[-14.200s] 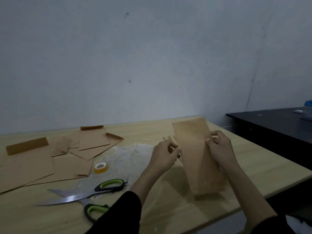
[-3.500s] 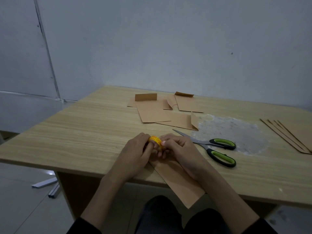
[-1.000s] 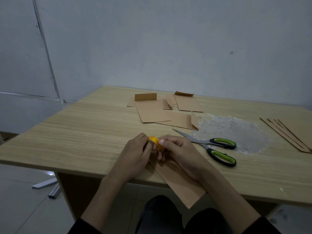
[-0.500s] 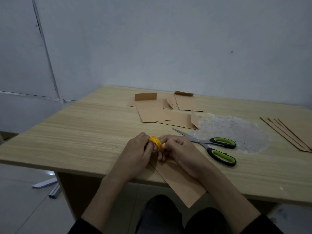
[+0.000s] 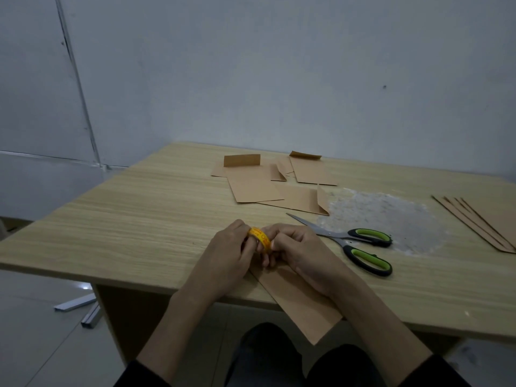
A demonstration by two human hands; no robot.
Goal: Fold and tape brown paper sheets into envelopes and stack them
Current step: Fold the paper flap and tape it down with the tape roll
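Left hand (image 5: 226,261) curls round the small yellow tape roll (image 5: 259,238), and my right hand (image 5: 298,252) pinches at its rim. I judge it is hunting for the loose end, which is too small to see. The roll is held just above the near edge of the table (image 5: 139,219), over the folded brown paper (image 5: 301,305) that lies slanted under my right wrist and overhangs that edge. Such paper is light and thin and creases sharply; I'd pin it flat and lift it by a folded edge. Tape is tacky and curls back. Scissors (image 5: 360,244), steel with green-and-black handles, lie just right. Finished envelopes (image 5: 257,188) lie toward the far edge, and flat sheets (image 5: 485,222) fan out at the right edge.
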